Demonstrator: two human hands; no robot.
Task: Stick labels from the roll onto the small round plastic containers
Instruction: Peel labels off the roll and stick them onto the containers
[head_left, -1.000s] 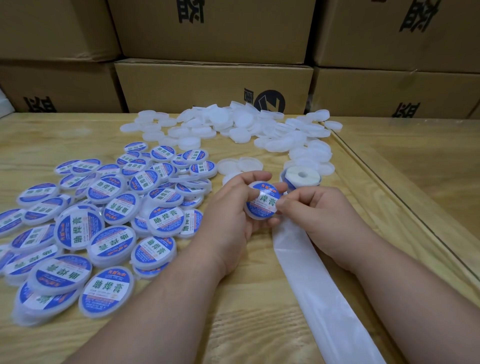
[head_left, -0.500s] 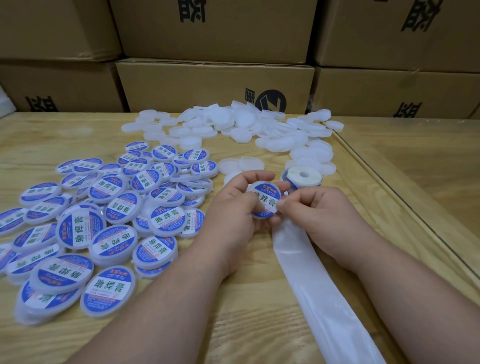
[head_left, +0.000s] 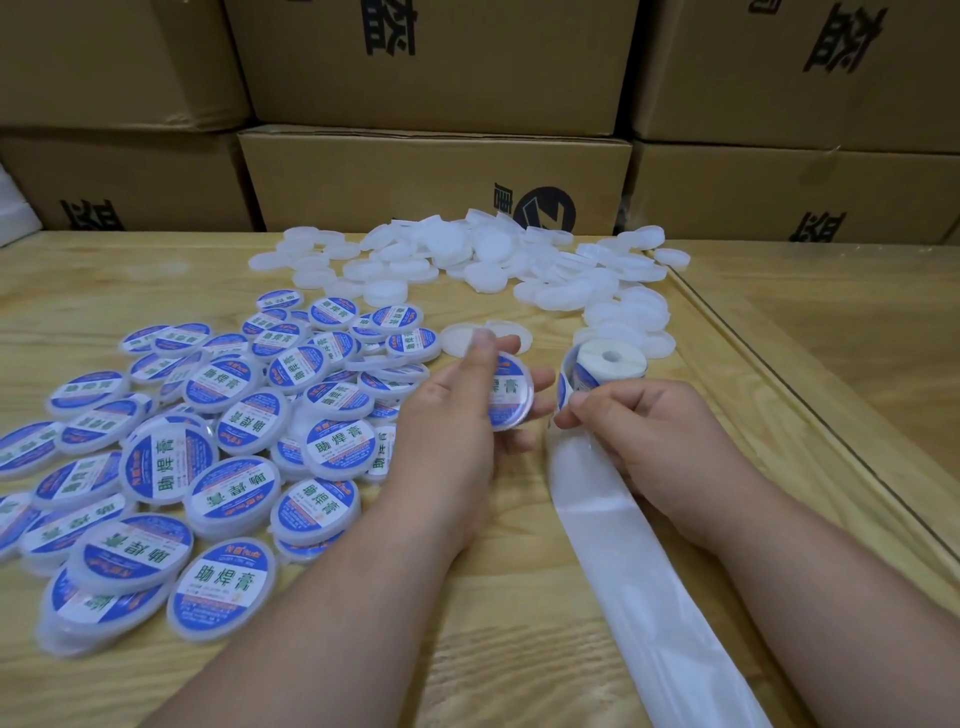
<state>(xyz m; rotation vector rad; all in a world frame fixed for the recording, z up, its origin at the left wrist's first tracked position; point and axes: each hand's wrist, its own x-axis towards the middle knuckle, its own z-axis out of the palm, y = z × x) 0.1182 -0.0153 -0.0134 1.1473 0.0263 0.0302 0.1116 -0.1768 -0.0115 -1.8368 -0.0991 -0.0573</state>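
Observation:
My left hand (head_left: 457, 415) holds a small round container (head_left: 511, 392) with a blue and white label on it, thumb across its face and fingers behind. My right hand (head_left: 644, 441) pinches the shiny backing strip (head_left: 613, 551) just below the label roll (head_left: 608, 364), where a blue label curls off the roll. The two hands are a little apart. A pile of labelled containers (head_left: 228, 452) lies to the left. Plain white containers (head_left: 519, 260) are heaped at the back.
The empty backing strip trails down the wooden table (head_left: 363, 649) toward the bottom right. Stacked cardboard boxes (head_left: 436, 176) wall off the far side. A raised wooden ledge (head_left: 810, 405) runs along the right. Two plain containers (head_left: 462, 338) sit just beyond my left hand.
My right hand has left the labelled container and moved right to the strip at the roll. My left hand has turned the container and shifted it slightly left.

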